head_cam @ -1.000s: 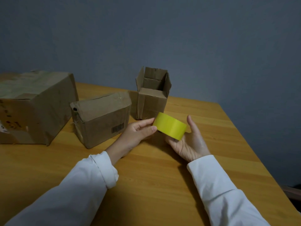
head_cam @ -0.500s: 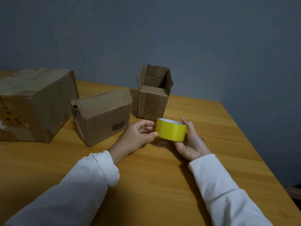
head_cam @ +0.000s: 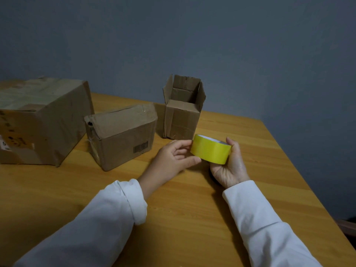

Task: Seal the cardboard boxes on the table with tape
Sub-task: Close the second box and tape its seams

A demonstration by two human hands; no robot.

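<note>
A yellow tape roll (head_cam: 211, 151) is held above the wooden table (head_cam: 192, 209) between both hands. My right hand (head_cam: 230, 166) cradles it from the right and below, fingers curled round its far rim. My left hand (head_cam: 174, 158) pinches its left side, thumb under and fingers on top. Three cardboard boxes stand behind: a small tall box (head_cam: 183, 110) with its top flaps open, a medium box (head_cam: 123, 133) with its flaps down, and a large box (head_cam: 42, 118) at the far left.
The table's right edge (head_cam: 300, 170) runs diagonally close to my right arm, with a dark floor beyond it. A grey wall stands behind the boxes. Bare tabletop lies in front of the boxes and around my forearms.
The roll has been turned from a tilted pose to nearly level, its white inner rim now showing on top. Both hands shifted slightly and my right fingers closed round it.
</note>
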